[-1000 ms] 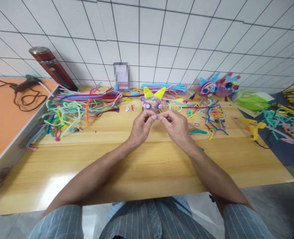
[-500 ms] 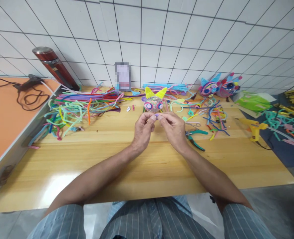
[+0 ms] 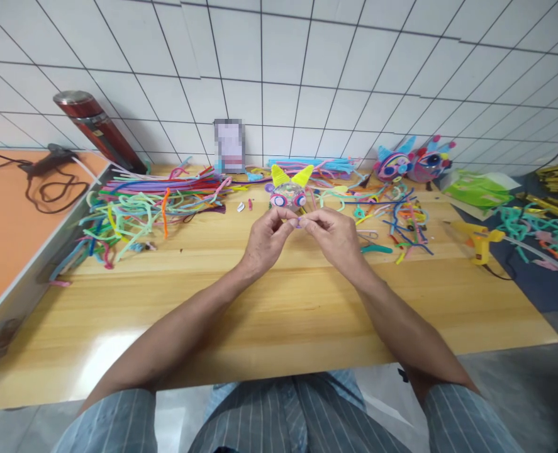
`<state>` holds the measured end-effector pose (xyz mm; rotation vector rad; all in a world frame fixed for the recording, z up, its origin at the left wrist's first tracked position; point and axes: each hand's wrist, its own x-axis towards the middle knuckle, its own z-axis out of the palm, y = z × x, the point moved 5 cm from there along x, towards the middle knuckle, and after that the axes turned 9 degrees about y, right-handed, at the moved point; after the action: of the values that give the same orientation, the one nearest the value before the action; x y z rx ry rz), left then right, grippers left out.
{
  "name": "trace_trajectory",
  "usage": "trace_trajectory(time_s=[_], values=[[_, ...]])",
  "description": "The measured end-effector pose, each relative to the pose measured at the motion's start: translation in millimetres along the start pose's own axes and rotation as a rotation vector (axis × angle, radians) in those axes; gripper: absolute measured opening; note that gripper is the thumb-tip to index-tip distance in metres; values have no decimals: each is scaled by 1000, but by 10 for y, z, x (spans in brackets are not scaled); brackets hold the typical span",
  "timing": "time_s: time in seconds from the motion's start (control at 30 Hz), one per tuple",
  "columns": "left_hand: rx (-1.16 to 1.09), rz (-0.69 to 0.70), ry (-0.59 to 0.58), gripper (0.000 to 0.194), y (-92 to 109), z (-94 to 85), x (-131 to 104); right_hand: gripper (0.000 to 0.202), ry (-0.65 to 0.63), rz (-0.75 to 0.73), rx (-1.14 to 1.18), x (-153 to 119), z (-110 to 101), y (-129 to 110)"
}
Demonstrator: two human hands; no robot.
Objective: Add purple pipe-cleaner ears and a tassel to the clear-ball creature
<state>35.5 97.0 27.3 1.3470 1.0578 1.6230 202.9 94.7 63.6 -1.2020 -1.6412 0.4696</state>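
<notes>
perhaps we're shaping the purple piece at twelve o'clock, left fingers and right fingers pinching it, steadiness needed next.

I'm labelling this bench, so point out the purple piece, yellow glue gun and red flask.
Purple piece point(image 3: 299, 223), head view: visible middle.
Yellow glue gun point(image 3: 481, 247), head view: handle.
Red flask point(image 3: 107, 138), head view: body.

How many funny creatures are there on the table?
3. The yellow-eared creature is just beyond the left hand and right hand; the blue-eared creature and pompom creature are at the back right. More could be hidden.
</notes>
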Motion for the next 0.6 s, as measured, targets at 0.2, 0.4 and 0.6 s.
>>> trace_trajectory(time_s=[0.2,0.4,0.6], values=[[-146,-39,67,33,57,24,-48,23,59,155,287,-109,138,40],[-221,-99,150,37,82,17,-63,44,24,238,484,-170,290,55],[-231,-99,105,31,111,55,-96,37,80,127,418,-181,220,-27]])
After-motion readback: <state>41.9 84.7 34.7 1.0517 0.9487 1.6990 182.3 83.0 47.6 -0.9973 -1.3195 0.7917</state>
